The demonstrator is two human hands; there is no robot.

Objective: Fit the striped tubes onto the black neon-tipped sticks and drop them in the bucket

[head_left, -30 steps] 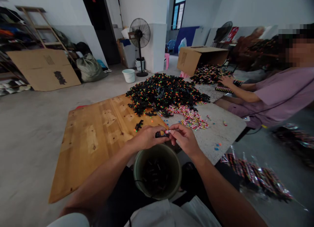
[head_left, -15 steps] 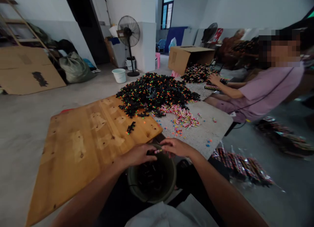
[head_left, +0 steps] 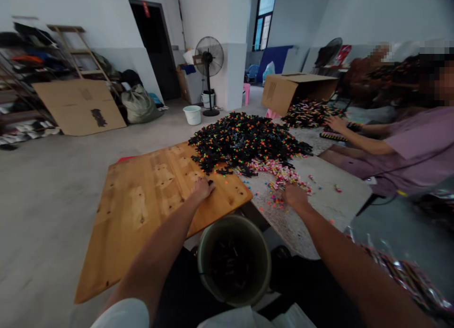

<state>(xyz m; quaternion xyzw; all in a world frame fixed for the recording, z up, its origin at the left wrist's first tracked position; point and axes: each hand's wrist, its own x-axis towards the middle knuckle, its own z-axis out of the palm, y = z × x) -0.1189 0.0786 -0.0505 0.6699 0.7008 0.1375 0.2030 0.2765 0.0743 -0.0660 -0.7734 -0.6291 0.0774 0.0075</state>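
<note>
My left hand (head_left: 202, 188) rests on the wooden board (head_left: 142, 195), fingers closed around a small black toy gun (head_left: 211, 182) whose dark end sticks out at the fingertips. My right hand (head_left: 296, 195) reaches down to the near edge of a scatter of small pink-and-white pieces (head_left: 275, 168); its fingers are mostly hidden behind the hand. Little orange and blue bits (head_left: 276, 201) lie beside it. Beyond both hands rises a large heap of black toy guns (head_left: 244, 136) with orange and green tips. Between my knees stands a bucket (head_left: 266, 266) with dark pieces inside.
At the right, a co-worker in a pink shirt (head_left: 422, 139) handles pieces beside a tipped cardboard box (head_left: 278, 94). Clear-wrapped packs (head_left: 407, 271) lie at the lower right. A standing fan (head_left: 209, 57) and a pale bucket (head_left: 192, 115) are farther back.
My hands have parted from above the bucket, where they held a small pink-and-yellow piece. The left went forward to the toy gun, the right to the pink-and-white pieces. The view turned left.
</note>
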